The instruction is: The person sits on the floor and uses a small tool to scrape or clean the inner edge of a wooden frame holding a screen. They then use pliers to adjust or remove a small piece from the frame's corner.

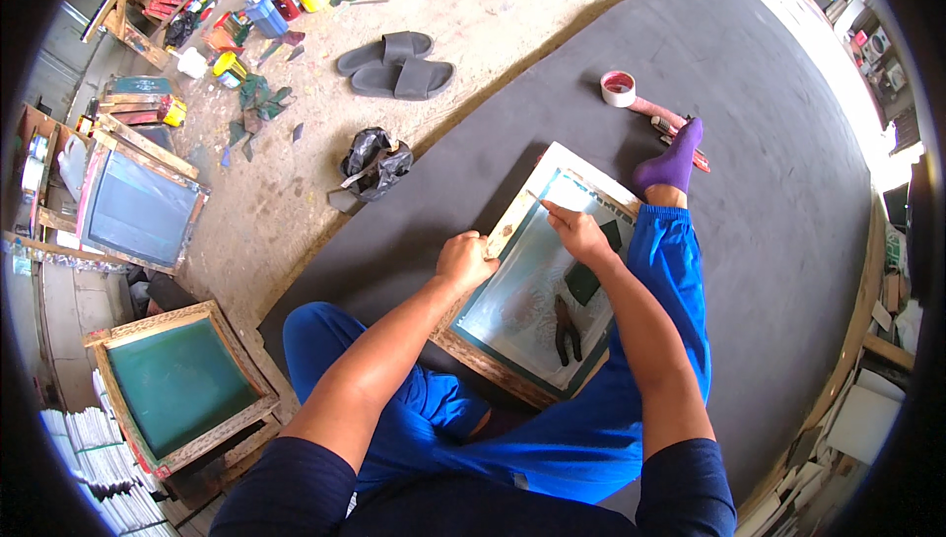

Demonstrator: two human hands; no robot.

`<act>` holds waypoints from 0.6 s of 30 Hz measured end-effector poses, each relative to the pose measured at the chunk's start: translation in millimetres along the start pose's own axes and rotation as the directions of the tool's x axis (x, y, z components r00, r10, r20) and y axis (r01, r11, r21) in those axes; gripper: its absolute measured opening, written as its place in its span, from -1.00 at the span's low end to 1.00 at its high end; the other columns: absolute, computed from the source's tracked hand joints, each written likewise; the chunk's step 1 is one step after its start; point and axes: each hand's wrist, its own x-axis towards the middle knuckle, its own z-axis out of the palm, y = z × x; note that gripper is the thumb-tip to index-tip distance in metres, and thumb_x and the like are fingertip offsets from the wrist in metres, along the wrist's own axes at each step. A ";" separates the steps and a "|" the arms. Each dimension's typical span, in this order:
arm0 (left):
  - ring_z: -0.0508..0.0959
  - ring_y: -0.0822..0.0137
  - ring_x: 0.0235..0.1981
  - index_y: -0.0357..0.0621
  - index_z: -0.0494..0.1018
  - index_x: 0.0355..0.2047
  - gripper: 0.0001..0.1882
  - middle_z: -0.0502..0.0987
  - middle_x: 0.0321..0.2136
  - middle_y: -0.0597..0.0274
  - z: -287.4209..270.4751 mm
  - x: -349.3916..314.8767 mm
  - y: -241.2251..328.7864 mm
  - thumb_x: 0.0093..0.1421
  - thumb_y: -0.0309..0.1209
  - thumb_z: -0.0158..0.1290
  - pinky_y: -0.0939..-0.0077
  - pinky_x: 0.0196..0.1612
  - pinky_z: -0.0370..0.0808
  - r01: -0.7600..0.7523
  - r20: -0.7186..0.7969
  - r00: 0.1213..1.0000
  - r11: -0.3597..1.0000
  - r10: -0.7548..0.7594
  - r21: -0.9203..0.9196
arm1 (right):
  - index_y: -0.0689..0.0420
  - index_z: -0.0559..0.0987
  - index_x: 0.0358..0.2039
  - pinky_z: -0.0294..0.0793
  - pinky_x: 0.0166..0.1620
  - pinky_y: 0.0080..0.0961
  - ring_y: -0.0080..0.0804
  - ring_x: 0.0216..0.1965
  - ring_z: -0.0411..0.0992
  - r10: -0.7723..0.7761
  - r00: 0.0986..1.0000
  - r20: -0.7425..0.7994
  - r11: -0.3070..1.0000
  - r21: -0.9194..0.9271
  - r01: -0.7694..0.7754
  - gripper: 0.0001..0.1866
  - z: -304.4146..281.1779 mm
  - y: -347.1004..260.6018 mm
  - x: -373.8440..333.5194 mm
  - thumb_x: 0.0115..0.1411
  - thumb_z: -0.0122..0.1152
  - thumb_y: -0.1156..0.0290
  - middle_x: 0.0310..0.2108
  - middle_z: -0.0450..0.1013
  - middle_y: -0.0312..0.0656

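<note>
Wooden frame: the mesh-covered frame (517, 217) lies tilted across the dark grey surface (778, 143), between the person's bent legs, inward from the surface's long left edge.
Left hand: closed around the frame's left rail (466, 259), near its middle.
Right hand: over the upper part of the mesh (581, 234), fingers drawn together at the inner edge of the left rail; I cannot tell whether they pinch something small.
On the mesh: dark-handled pliers (565, 332) toward the lower right corner, with a dark green piece (581, 283) just above them and another piece (612, 234) near the right rail.
Right leg: blue trousers (665, 271) hide part of the right rail; a purple sock (675, 158) is beyond the frame's upper right corner.
By the sock: a red tool (701, 161), partly hidden, and a tape roll (618, 92) farther toward the surface's upper edge.
Floor at left: a black plastic bag (376, 165) near the surface's left edge, and dark sandals (399, 66) beyond it.
Far left: a blue-grey screen (143, 204) and a green screen (180, 384), both wood-framed.
</note>
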 end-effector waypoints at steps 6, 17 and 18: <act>0.68 -0.09 -0.24 -0.22 0.70 -0.26 -0.65 0.63 -0.29 -0.04 3.3 0.9 -2.7 -0.01 -0.26 0.32 0.06 -0.07 0.64 0.039 0.051 0.998 0.998 -0.041 0.039 | 0.00 0.58 0.29 0.55 0.15 -0.24 -0.10 0.04 0.63 -0.152 0.988 -0.024 0.988 -0.039 0.151 -0.56 5.2 12.7 12.1 0.45 0.18 0.20 0.02 0.66 0.02; 0.69 -0.09 -0.21 -0.19 0.71 -0.24 -0.64 0.65 -0.26 -0.03 1.1 0.5 -3.1 0.01 -0.22 0.35 0.06 -0.06 0.64 0.052 0.052 0.997 0.997 -0.055 0.052 | -0.24 0.50 0.39 0.06 -0.66 -0.66 -0.69 -0.71 0.01 0.266 0.889 0.373 0.723 0.532 -0.440 -0.53 -5.9 -3.0 9.1 0.54 0.09 0.04 -0.58 0.16 -0.44; 0.69 -0.08 -0.21 -0.20 0.71 -0.23 -0.63 0.64 -0.26 -0.03 1.0 0.7 -3.2 0.02 -0.22 0.34 0.07 -0.06 0.64 0.040 0.058 0.997 0.998 -0.043 0.054 | -0.25 0.48 0.41 0.06 -0.66 -0.66 -0.69 -0.71 0.00 0.270 0.870 0.413 0.660 0.578 -0.479 -0.52 -6.4 -2.0 8.1 0.54 0.09 0.02 -0.59 0.14 -0.45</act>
